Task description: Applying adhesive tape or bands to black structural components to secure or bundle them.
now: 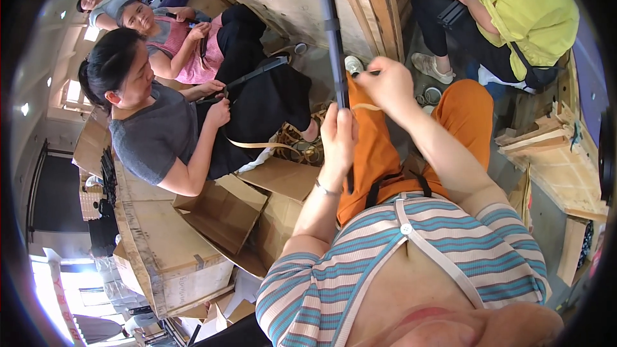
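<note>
My left hand (339, 133) is wrapped around a long, slim dark bar (331, 26). The bar runs from the top edge of the view down past my left wrist, in front of my orange trousers. Just to its right, my right hand (389, 88) is closed in a pinch, apart from the bar. A small dark piece (374, 72) shows at its fingertips, too little visible to name. Between my two hands a thin tan strip (367, 107) curves beside the bar; its ends are hidden.
At left, a person in grey (154, 122) works on a dark bar (260, 69) with a tan strip (257, 145). An open cardboard box (276, 215) stands near my left elbow. Wooden crates (308, 9) stand ahead. A person in yellow (527, 13) sits at right.
</note>
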The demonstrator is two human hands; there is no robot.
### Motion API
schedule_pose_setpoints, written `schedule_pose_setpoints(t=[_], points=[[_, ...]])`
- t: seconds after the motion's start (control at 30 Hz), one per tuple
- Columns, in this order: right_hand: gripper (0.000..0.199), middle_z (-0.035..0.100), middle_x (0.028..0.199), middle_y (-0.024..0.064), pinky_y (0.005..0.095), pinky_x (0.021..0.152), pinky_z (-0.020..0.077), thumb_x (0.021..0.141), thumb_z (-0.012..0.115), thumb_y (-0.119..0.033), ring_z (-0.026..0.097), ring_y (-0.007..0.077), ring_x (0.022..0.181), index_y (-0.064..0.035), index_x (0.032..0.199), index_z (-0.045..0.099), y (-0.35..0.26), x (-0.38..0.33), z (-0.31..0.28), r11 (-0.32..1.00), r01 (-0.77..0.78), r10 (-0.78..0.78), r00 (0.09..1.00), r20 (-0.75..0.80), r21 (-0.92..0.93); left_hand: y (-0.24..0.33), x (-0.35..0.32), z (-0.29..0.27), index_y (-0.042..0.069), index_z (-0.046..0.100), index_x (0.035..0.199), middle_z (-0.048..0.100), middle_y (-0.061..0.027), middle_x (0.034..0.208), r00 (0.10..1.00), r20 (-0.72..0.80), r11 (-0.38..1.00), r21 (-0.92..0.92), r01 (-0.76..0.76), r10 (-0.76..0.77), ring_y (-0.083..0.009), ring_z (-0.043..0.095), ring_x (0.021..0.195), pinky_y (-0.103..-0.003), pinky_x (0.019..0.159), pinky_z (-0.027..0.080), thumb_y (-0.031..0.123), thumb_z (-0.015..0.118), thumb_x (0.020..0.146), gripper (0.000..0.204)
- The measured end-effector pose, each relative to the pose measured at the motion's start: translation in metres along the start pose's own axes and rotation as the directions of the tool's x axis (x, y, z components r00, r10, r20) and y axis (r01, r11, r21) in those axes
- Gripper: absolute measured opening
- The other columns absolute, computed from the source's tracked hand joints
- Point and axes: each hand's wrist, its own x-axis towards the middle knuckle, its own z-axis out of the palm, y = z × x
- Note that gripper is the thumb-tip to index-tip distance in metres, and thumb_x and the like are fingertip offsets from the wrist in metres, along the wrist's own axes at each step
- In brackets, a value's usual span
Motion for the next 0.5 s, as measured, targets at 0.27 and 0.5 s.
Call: schedule_pose_setpoints(t=[0.27, 0.5], points=[[0.037, 0.059, 0.081, 0.0089, 0.0259, 0.068, 0.0437, 0.075, 0.07, -0.026, 0.055, 0.0121, 0.074, 0.0032, 0.092, 0.055, 0.018, -0.001, 0.0, 0.993, -0.052, 0.046, 0.997, 0.055, 0.104, 0.043, -0.003, -0.006, 0.005, 0.043, 0.081, 0.035, -0.0013, 0.048, 0.941, 0.338, 0.785, -0.576, 0.226, -0.023, -0.0089, 0.027, 0.035, -0.023, 0.032, 0.021, 0.046, 0.034, 0.093, 0.044], [0.051, 0.052, 0.09, 0.0057, 0.0222, 0.068, 0.0442, 0.076, 0.073, -0.024, 0.05, 0.0086, 0.081, 0.0008, 0.11, 0.045, -0.09, -0.003, 0.023, 0.734, 0.0, -0.247, 0.931, 0.267, 0.679, 0.041, -0.007, -0.023, 0.007, 0.045, 0.082, 0.033, -0.0001, 0.047, 0.976, 0.204, 0.81, -0.558, 0.182, -0.079, -0.009, 0.026, 0.034, -0.023, 0.033, 0.021, 0.048, 0.029, 0.093, 0.045]])
